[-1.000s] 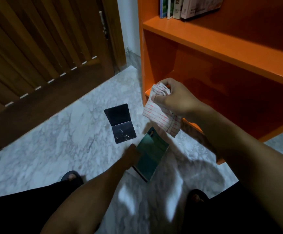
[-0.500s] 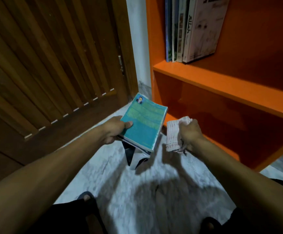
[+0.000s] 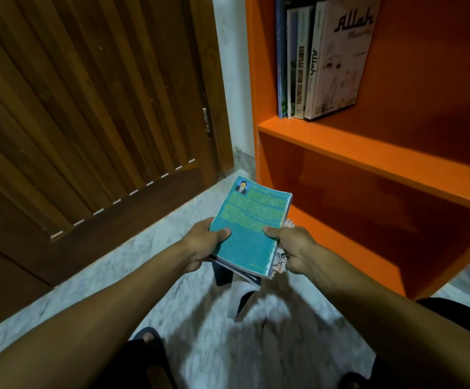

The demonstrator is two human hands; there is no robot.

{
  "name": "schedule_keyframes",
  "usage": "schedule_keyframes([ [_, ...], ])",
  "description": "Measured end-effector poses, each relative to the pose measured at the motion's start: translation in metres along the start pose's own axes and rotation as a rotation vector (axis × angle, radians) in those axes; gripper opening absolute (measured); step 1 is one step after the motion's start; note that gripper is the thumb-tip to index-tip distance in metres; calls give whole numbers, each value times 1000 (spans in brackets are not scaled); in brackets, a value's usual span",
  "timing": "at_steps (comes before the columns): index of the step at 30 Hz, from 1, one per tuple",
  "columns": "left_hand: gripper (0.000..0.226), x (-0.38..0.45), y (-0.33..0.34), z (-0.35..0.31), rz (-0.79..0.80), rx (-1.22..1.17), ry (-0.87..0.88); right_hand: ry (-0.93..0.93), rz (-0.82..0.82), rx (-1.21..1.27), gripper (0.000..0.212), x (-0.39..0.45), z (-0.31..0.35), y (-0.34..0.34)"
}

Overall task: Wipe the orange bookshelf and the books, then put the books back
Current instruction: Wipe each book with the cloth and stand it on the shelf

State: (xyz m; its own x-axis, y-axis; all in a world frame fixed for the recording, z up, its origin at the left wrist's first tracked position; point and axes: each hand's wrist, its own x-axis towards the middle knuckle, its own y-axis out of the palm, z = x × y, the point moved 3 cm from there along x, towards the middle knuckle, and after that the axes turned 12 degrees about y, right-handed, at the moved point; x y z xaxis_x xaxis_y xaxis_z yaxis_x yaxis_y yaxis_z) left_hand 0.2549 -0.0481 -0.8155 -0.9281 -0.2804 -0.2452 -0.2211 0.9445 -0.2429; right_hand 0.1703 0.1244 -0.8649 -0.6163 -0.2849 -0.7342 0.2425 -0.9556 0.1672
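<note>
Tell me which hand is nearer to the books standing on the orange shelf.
Right. The right hand is below the standing books, at the teal book's shelf-side edge; the left hand grips its far edge.

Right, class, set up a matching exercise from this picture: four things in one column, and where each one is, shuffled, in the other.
Things
1. teal book
2. striped cloth
3. white "Allah" book
4. wooden door

Places
a. standing on the upper orange shelf
b. left of the bookshelf
c. bunched under the right hand, against the book's edge
d. held by both hands, left hand on its other edge

Pairs: 1-d, 2-c, 3-a, 4-b
</note>
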Motion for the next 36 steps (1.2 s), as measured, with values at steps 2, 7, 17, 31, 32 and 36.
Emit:
schedule_keyframes([
  [2,19,4,6,18,-3,-1,-31,11,-39,1,64,14,-12,-4],
  [7,21,16,19,65,-14,23,-49,38,-114,17,51,22,-39,-7],
  [17,55,16,70,218,97,-28,-172,107,-228,42,23,63,-151,-42],
  [31,34,19,66,212,82,-121,-199,-43,24,-128,27,63,-113,-39],
  [32,26,20,61,194,64,-137,-176,-57,46,-135,40,62,-105,-38],
  [36,8,32,40,127,-52,-260,-79,-114,82,-205,31,36,-51,-26],
])
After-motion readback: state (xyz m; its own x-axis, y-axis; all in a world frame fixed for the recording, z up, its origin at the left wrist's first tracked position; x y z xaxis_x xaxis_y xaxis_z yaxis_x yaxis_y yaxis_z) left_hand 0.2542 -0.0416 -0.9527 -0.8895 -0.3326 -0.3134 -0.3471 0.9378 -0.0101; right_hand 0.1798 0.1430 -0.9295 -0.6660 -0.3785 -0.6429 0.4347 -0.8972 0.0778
